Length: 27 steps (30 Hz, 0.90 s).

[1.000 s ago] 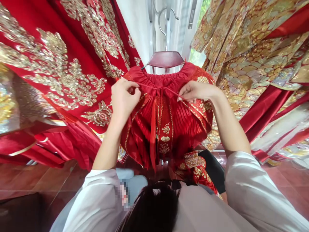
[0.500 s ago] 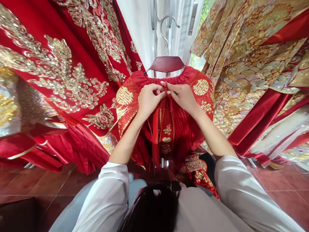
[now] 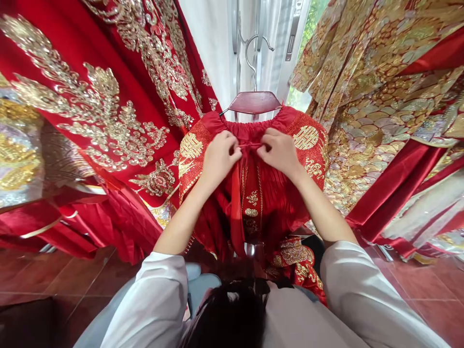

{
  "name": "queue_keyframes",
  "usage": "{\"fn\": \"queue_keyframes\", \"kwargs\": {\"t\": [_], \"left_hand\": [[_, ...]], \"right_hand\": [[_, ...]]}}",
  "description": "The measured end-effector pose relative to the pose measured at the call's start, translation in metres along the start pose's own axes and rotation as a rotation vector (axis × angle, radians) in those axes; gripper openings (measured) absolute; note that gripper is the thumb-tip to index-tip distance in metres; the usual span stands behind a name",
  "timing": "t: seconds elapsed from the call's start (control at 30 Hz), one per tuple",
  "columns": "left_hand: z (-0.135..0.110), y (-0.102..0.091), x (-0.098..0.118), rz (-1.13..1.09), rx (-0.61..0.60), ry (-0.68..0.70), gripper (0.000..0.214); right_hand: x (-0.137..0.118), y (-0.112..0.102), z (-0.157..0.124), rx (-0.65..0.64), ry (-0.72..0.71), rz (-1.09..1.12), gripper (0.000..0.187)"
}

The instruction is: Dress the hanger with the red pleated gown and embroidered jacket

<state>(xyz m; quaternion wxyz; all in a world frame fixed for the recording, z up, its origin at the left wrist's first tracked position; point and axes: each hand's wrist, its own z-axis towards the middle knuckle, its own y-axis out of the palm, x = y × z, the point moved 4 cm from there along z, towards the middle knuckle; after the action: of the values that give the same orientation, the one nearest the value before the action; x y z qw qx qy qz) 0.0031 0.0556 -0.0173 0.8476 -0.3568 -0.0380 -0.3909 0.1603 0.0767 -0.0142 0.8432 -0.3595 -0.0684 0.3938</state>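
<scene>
A red pleated skirt (image 3: 279, 188) with gold embroidery hangs by its gathered waistband (image 3: 250, 129) from a dark red hanger (image 3: 254, 102). At the front of the waistband, a thin red drawstring (image 3: 250, 145) is stretched sideways between my two hands, with a small knot or bow in its middle. My left hand (image 3: 220, 157) pinches one side of the string, fingers curled. On the other side, my right hand (image 3: 281, 151) grips the string between thumb and bent fingers. Loose red ends hang below the knot, in front of the skirt panel.
A red garment with gold beading (image 3: 119, 121) hangs close on the left. Gold scale-patterned clothing (image 3: 366, 125) hangs on the right. Behind the hanger stand metal rails and a white curtain (image 3: 210, 43). Red embroidered cloth (image 3: 299, 261) lies low near my knees, above the tiled floor (image 3: 420, 285).
My hands were close together at the string's crossing. Now they are apart, left and right, with the string drawn taut between them. The view has shifted slightly.
</scene>
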Motion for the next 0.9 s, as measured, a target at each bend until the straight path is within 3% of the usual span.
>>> {"fn": "queue_keyframes", "kwargs": {"t": [0.1,0.2,0.33,0.43,0.57,0.7,0.9], "left_hand": [[-0.009,-0.009,-0.007,0.133,0.059,-0.064,0.018],[-0.013,-0.013,-0.008,0.100,0.093,-0.091,0.019],[-0.009,-0.007,-0.007,-0.314,0.054,-0.193,0.011],[-0.006,0.003,-0.008,-0.648,0.001,-0.334,0.011],[-0.003,0.010,-0.011,-0.859,0.047,-0.457,0.019],[-0.002,0.010,-0.019,-0.867,-0.008,-0.502,0.026],[-0.005,0.004,-0.032,-0.608,0.042,-0.347,0.035]], "right_hand": [[0.014,-0.004,-0.010,0.065,0.162,-0.116,0.015],[0.021,-0.004,-0.016,0.081,0.221,-0.034,0.013],[0.024,-0.001,-0.018,0.120,0.394,0.515,0.006],[0.023,0.008,-0.021,0.067,0.571,0.967,0.012],[0.018,0.015,-0.019,0.005,0.634,1.241,0.018],[0.022,0.013,-0.013,-0.021,0.616,1.196,0.020],[0.038,0.003,-0.009,0.024,0.514,0.698,0.018]]}}
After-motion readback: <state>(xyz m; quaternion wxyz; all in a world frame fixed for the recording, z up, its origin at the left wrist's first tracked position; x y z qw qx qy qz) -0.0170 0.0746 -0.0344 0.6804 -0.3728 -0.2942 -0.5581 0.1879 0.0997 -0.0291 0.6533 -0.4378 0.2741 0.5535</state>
